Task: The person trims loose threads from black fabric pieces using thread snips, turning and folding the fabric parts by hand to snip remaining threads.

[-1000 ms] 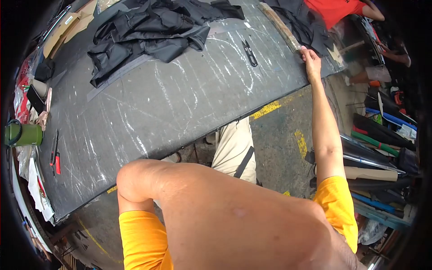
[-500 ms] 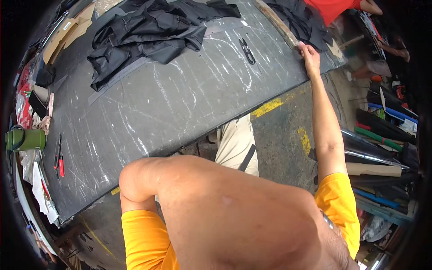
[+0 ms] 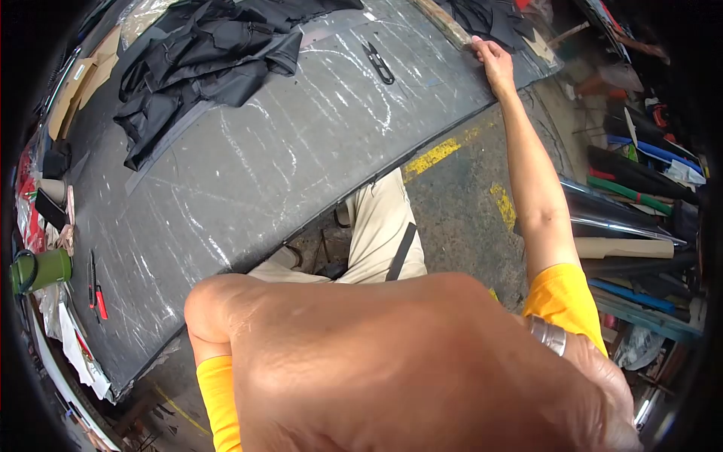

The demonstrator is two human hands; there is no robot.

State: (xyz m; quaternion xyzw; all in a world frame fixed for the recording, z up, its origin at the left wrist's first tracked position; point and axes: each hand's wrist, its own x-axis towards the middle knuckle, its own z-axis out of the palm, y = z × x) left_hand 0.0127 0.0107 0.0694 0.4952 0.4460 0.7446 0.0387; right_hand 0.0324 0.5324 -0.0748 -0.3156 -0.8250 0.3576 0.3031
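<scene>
My right hand [image 3: 493, 65] reaches to the far right edge of the grey work table [image 3: 226, 177]. Its fingers are closed on the near end of a long, worn wooden strip [image 3: 444, 24]. Across the bottom of the view, close to the camera, my left forearm is bent. A metal watch band circles that wrist, and part of my left hand [image 3: 606, 377] shows at the lower right with its fingers hidden. Thread snips [image 3: 379, 65] lie on the table left of my right hand. Crumpled black fabric [image 3: 207, 64] covers the table's far left.
More black fabric [image 3: 489, 22] lies beyond the strip. A red and black cutter [image 3: 97, 290] rests at the left, near a green jug [image 3: 44, 271]. Cardboard [image 3: 79, 87] stands at the upper left. Rolls and tubes [image 3: 625, 248] are stacked on the right.
The view has shifted, so the table sits further left and higher. More of my left wrist, watch band and hand shows. The person in red has mostly left view. My right hand stays at the strip.
</scene>
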